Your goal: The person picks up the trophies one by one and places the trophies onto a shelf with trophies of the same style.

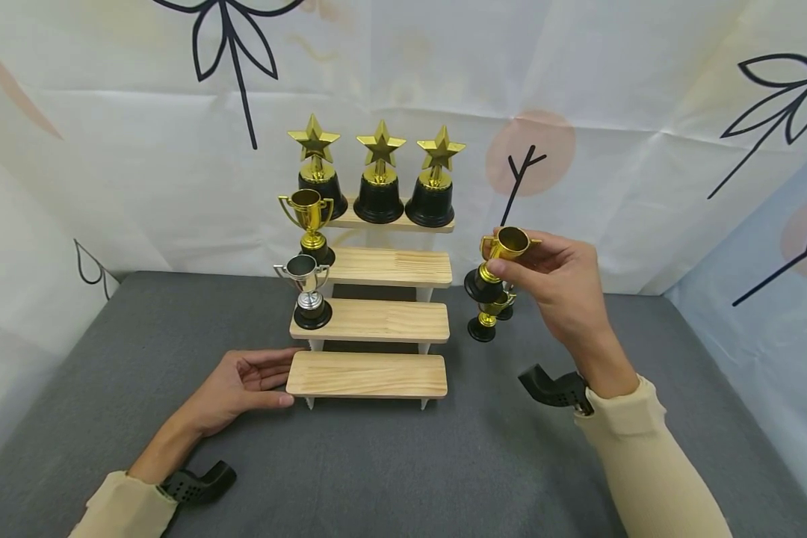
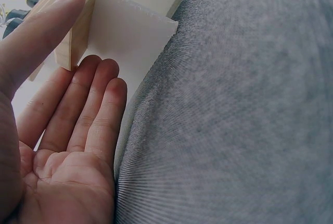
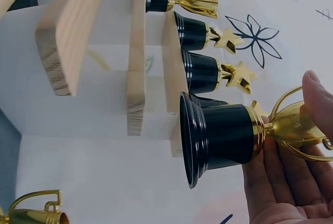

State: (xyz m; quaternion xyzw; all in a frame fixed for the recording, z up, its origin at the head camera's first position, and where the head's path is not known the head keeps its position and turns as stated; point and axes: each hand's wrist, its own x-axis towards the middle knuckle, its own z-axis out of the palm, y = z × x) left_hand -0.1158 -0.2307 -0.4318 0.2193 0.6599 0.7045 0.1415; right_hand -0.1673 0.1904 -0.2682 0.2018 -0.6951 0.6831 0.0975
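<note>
My right hand [image 1: 565, 288] pinches a gold trophy cup [image 1: 513, 240] with a black base, in the air right of a stepped wooden rack [image 1: 370, 376]. In the right wrist view, thumb and fingers hold its gold bowl [image 3: 294, 122]. My left hand [image 1: 252, 385] lies at the left end of the lowest shelf. Its fingers [image 2: 83, 99] are extended beside a white support [image 2: 130, 31], the thumb along the wooden board; whether they press on it I cannot tell. A gold cup [image 1: 307, 211] and a silver cup [image 1: 304, 274] stand at the left of the middle shelves.
Three star trophies [image 1: 379, 168] line the top shelf. Below the held cup, another gold cup [image 1: 487, 317] stands on the grey tabletop [image 1: 376, 471], with a further black-based trophy [image 1: 506, 311] partly hidden behind it. A patterned white cloth [image 1: 437, 67] hangs behind.
</note>
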